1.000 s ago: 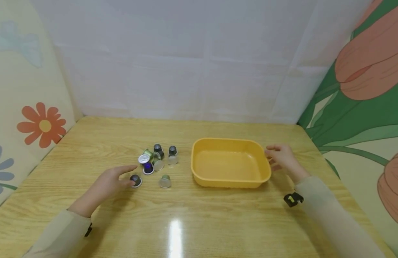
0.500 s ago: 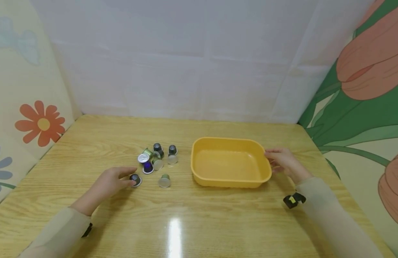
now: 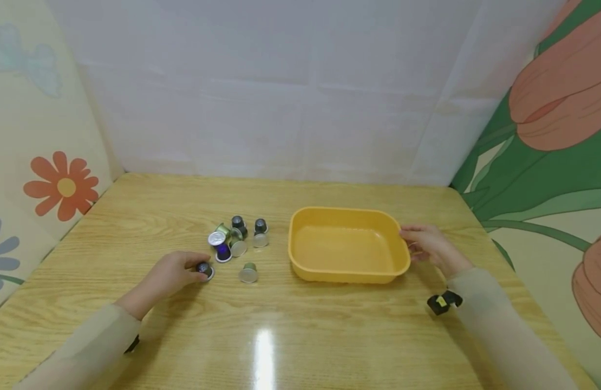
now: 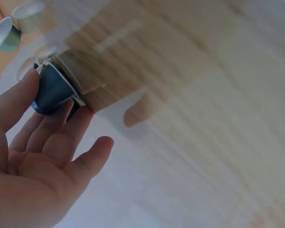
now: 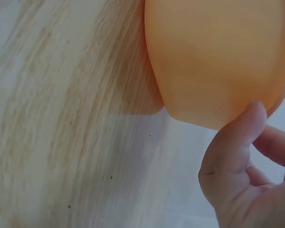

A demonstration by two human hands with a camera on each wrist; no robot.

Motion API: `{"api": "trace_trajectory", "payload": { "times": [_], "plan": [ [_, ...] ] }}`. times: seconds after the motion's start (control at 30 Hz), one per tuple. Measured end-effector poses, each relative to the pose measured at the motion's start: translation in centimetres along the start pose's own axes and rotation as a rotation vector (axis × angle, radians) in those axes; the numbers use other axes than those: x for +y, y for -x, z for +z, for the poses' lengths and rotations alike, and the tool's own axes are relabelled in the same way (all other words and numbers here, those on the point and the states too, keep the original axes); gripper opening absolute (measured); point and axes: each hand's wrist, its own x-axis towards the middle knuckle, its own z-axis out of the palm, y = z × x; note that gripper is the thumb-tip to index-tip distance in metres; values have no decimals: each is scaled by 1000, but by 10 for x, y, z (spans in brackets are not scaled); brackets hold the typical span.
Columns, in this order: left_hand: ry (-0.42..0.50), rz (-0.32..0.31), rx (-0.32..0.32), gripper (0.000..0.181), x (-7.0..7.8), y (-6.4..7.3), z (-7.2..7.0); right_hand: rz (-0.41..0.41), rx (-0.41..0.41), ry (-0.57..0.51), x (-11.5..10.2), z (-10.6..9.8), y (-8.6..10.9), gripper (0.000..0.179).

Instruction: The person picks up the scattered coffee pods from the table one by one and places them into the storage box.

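Observation:
My left hand (image 3: pixel 169 275) pinches a dark coffee capsule (image 3: pixel 203 267) at the near left of a loose group. In the left wrist view the thumb lies on one side of that capsule and fingertips on the other, its pale rim facing away from the palm. Beside it are a purple-blue capsule (image 3: pixel 223 251), a silver-lidded capsule (image 3: pixel 216 239) and a green one (image 3: pixel 249 273). At the right end of a yellow plastic basin (image 3: pixel 349 276), my right hand (image 3: pixel 434 249) holds the rim. The right wrist view shows the thumb (image 5: pixel 247 126) against the basin's outer wall.
More capsules, black (image 3: pixel 260 226) and green (image 3: pixel 223 229), lie just behind, some leaning together. The wooden table (image 3: pixel 330 336) runs back to a white cloth (image 3: pixel 261 108). Flower-printed panels (image 3: pixel 554 216) stand at both sides.
My left fingers have closed around the dark capsule, which they were reaching toward. The right hand has come in from beside the basin to its rim. The basin stays in place.

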Motion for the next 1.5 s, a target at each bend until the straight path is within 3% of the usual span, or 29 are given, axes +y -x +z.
{"api": "trace_trajectory", "payload": {
  "times": [0.2,0.4,0.67,0.93,1.13,1.5],
  "plan": [
    [42,-31,-17,47,-2,2,-1,11,-31,-44,0,-1,0,50],
    [80,-69,-42,50,5,3,-4,20,-80,-92,1,-5,-2,33],
    [126,-35,-59,46,22,4,-1,23,-118,-87,1,-8,-3,15],
    [127,-39,-58,46,35,5,2,15,-120,-78,0,-7,-2,19],
    [140,-46,-64,49,46,3,2,13,-123,-81,0,-7,-3,12],
    [173,9,-72,49,60,-4,4,27,-132,-98,2,-9,-5,16]
  ]
}}
